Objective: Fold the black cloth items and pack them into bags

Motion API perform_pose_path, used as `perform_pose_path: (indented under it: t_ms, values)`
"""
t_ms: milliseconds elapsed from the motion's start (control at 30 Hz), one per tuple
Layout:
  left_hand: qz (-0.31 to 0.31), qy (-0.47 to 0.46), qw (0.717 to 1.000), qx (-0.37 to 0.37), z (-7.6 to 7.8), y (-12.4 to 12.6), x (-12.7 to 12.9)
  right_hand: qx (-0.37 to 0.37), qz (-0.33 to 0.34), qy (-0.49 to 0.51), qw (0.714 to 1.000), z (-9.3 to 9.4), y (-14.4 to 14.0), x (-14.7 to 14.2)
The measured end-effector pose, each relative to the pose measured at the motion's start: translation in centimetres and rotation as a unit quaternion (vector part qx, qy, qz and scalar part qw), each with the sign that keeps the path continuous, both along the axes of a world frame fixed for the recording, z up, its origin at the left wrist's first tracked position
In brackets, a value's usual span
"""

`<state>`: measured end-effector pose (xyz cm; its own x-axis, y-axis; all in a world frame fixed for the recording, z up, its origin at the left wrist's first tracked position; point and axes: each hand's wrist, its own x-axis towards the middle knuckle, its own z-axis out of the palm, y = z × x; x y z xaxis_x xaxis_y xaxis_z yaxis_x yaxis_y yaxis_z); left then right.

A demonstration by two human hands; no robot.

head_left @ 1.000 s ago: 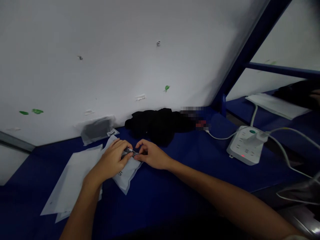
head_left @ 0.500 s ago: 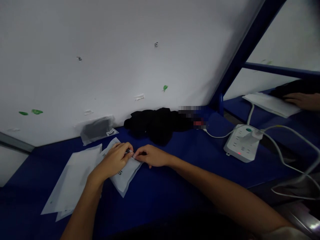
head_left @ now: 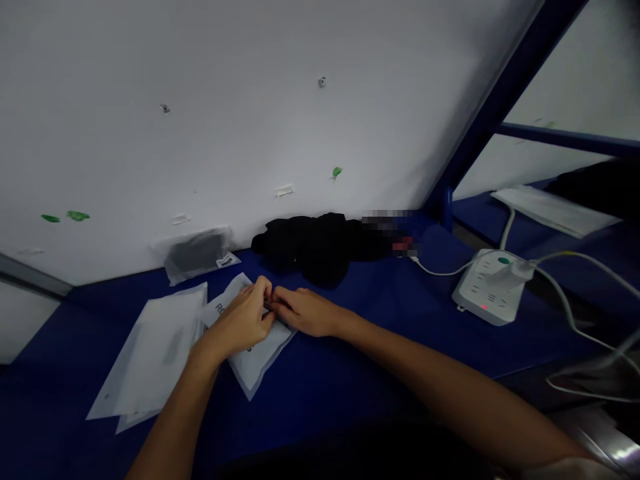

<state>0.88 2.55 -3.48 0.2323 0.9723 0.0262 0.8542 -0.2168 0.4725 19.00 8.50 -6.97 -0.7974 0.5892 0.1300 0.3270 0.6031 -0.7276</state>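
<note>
A frosted white plastic bag (head_left: pixel 256 371) with dark printed letters lies on the blue tabletop, under and between my hands. My left hand (head_left: pixel 246 319) is closed in a pinch at the bag's upper right edge. Against it, my right hand (head_left: pixel 306 311) pinches the same edge, thumb and fingertips pressed together. The fingertips of both hands meet, and they cover the stretch of edge between them. A small dark bit shows there, too little to make out.
More frosted bags (head_left: pixel 150 353) lie flat to the left. Against the wall rest a clear-wrapped dark packet (head_left: pixel 196 257) and a heap of black cloth (head_left: pixel 320 247). A white power strip (head_left: pixel 493 287) with cables stands right, beside a blue-framed mirror (head_left: pixel 555 173).
Both hands have drawn together at the bag's edge and their fingers have closed more tightly. The view has shifted slightly. The hand's reflection has left the mirror.
</note>
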Motion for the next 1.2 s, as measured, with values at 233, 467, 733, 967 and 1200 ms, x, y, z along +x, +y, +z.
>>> perform_pose_path:
  t_ms: [233, 467, 733, 967, 1200]
  values:
    - [0.01, -0.064, 0.997, -0.038, 0.3, -0.1, -0.3, -0.027, 0.015, 0.001, 1.0, 0.1, 0.6, 0.1]
    - [0.022, -0.061, 0.996, -0.063, 0.6, -0.1, -0.1, 0.013, 0.029, -0.02, 0.999, 0.0, 0.3, -0.1]
    - [-0.005, -0.041, 0.997, -0.066, 0.4, -0.2, -0.5, -0.034, 0.051, 0.027, 0.998, 0.0, 0.8, 0.0]
    - [-0.009, -0.042, 0.999, -0.023, 0.3, -0.3, -0.3, -0.258, 0.073, 0.022, 0.963, 0.4, 1.3, 0.1]
    - [-0.035, 0.004, 0.999, 0.005, 0.5, 0.1, -0.2, -0.207, 0.061, 0.037, 0.976, 0.3, 1.2, 0.7]
